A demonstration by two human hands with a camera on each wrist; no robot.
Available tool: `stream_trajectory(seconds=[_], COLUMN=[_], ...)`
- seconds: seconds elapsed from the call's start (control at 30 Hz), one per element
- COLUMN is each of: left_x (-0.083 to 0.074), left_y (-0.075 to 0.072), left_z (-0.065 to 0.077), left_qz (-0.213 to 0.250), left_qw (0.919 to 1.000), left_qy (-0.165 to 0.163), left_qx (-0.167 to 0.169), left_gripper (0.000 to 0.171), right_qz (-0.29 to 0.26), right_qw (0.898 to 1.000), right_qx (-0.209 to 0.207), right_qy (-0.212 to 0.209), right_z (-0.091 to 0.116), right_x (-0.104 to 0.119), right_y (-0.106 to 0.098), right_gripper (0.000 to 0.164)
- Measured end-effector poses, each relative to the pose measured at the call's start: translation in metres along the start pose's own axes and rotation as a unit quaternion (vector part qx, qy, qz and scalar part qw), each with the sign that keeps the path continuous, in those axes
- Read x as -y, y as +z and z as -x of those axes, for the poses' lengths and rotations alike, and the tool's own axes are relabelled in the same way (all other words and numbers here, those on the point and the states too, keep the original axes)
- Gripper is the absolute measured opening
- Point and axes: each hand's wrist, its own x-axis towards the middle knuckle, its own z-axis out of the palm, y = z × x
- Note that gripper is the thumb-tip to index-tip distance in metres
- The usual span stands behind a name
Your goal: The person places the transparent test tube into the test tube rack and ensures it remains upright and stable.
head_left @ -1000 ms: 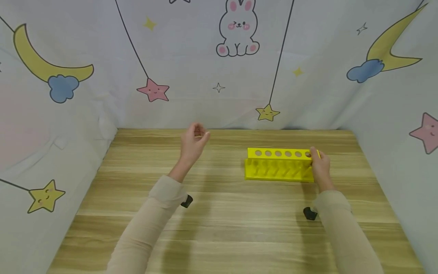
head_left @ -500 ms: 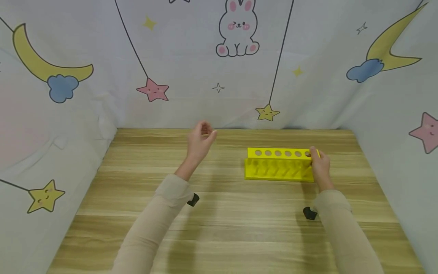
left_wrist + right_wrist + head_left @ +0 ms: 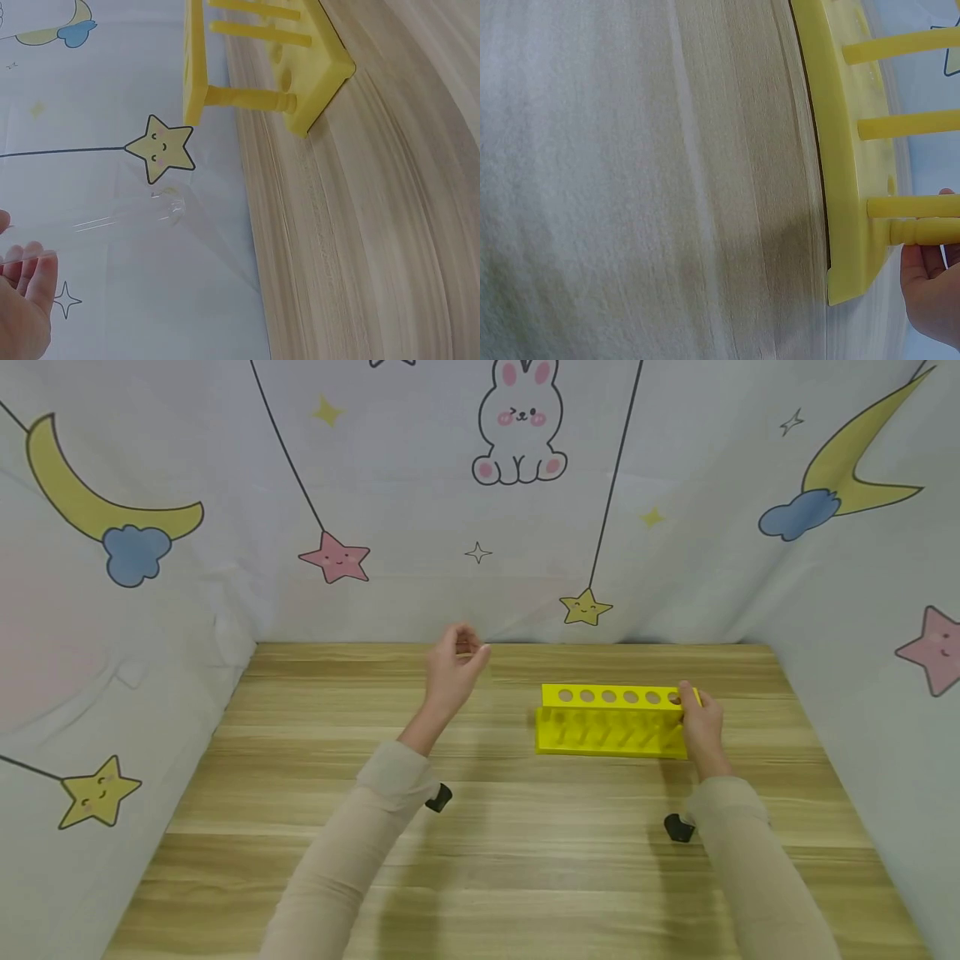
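A clear test tube (image 3: 124, 219) with a rounded end is pinched between the thumb and fingers of my left hand (image 3: 452, 672). The tube is nearly invisible in the head view; its rounded end points away from the hand in the left wrist view. That hand is raised above the table, left of a yellow test tube rack (image 3: 611, 745) and apart from it. The rack stands upright, with a row of round holes on top and a row of pegs. My right hand (image 3: 703, 731) grips the rack's right end, its fingers partly hidden behind a post.
The wood-grain table (image 3: 540, 843) lies under both arms. A white cloth (image 3: 420, 485) printed with stars, moons and a rabbit encloses its back and sides. A black wrist fitting (image 3: 439, 797) sticks out from the left sleeve, another black fitting (image 3: 678, 827) from the right.
My left hand has moved rightward toward the rack, still holding the tube. The right hand and the rack have stayed in place.
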Motion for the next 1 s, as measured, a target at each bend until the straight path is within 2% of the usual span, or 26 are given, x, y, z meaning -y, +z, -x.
stream_trajectory(seconds=[0.3,0.6,1.0], left_x=[-0.005,-0.009,-0.013], left_y=[0.012,0.024,0.035], left_z=[-0.001,-0.001,0.0], left_qz=[0.001,0.016,0.028], left_qw=[0.9999,0.9995,0.9992], left_qy=[-0.008,-0.014,-0.012], left_qx=[0.013,0.022,0.026], left_gripper=[0.027,0.028,0.03], right_qz=[-0.005,0.009,-0.016], right_qw=[1.0,1.0,1.0], right_qx=[-0.006,0.008,-0.003], right_qy=[-0.005,-0.004,-0.014], right_z=[-0.001,-0.002,-0.004], right_x=[-0.002,-0.003,-0.006], right_y=[0.0,-0.001,0.001], right_gripper=[0.034,0.039,0.032])
